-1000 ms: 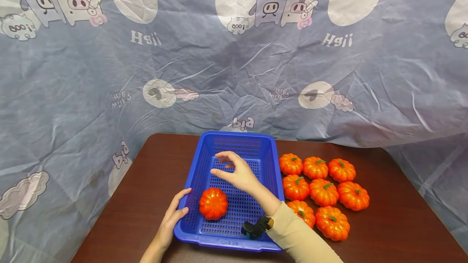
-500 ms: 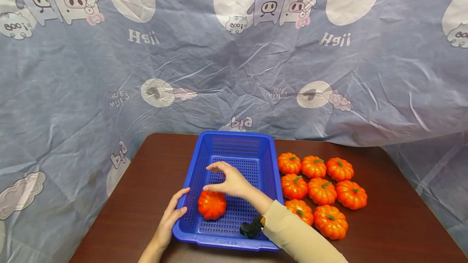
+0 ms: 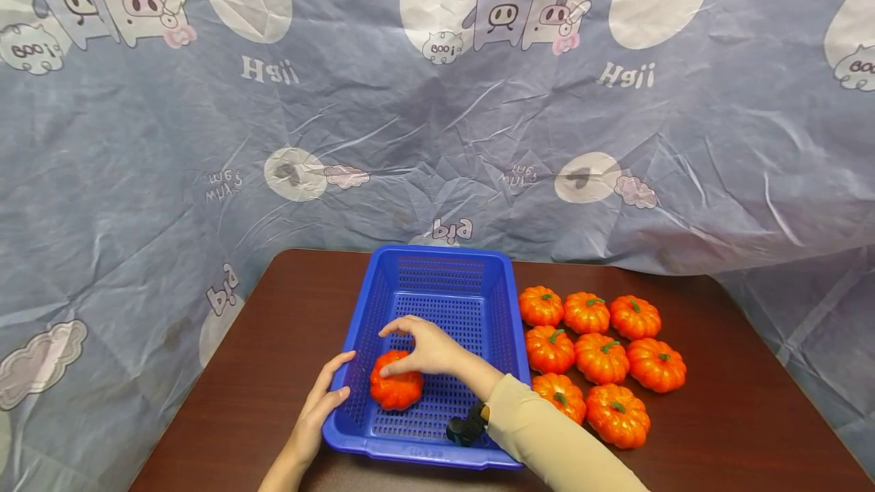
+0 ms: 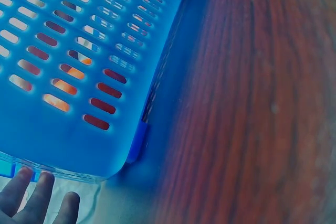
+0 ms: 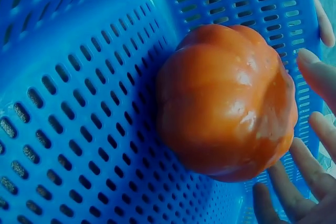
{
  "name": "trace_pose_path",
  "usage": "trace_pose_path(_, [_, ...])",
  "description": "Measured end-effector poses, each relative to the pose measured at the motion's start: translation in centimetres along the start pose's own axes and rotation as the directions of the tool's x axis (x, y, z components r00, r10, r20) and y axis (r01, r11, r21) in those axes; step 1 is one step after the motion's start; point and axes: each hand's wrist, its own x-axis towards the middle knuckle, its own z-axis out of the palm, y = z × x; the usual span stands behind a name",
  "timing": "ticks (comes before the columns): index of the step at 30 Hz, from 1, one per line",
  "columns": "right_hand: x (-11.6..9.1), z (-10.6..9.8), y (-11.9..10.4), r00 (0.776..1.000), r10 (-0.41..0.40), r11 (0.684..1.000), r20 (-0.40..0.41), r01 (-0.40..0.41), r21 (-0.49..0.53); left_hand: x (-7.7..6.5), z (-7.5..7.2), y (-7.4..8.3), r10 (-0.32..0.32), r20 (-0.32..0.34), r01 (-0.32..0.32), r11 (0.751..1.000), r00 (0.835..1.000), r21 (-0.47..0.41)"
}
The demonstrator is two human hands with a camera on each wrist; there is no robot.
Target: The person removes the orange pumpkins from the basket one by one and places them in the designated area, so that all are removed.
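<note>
A small orange pumpkin [image 3: 396,393] lies in the near left corner of the blue basket [image 3: 509,310], no stem showing. My right hand [image 3: 427,348] reaches over its far side with fingers spread and curved, the thumb overlapping the pumpkin's top in the head view. In the right wrist view, the right hand's fingers [image 5: 304,166] spread beside the pumpkin [image 5: 220,103], with a gap between the thumb tip and its skin. Against the basket's left rim rests my left hand [image 3: 314,408], fingers nearly straight; the left wrist view shows its fingertips [image 4: 44,177] at the rim.
To the right of the basket, several orange pumpkins [image 3: 601,359] with green stems sit in rows on the dark brown table [image 3: 738,416]. A grey patterned cloth [image 3: 437,112] hangs behind and along the sides. A black wrist camera [image 3: 467,427] hangs inside the basket.
My right hand has come down and toward the near side, from above the basket's middle to the pumpkin. The left hand stays at the rim; the pumpkin keeps its place.
</note>
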Motion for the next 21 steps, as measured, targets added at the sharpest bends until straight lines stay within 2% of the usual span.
trace_pose_path(12, [-0.17,0.2,0.11,0.99,0.048,0.998,0.135,-0.042,-0.047,0.04,0.02,0.01,-0.019,-0.007,0.019,1.0,1.0,0.006])
trace_pose_path(21, [-0.33,0.15,-0.09,0.975,0.104,0.994,0.194,-0.093,-0.064,0.02,0.01,-0.04,0.009,-0.006,-0.009,1.0,1.0,0.023])
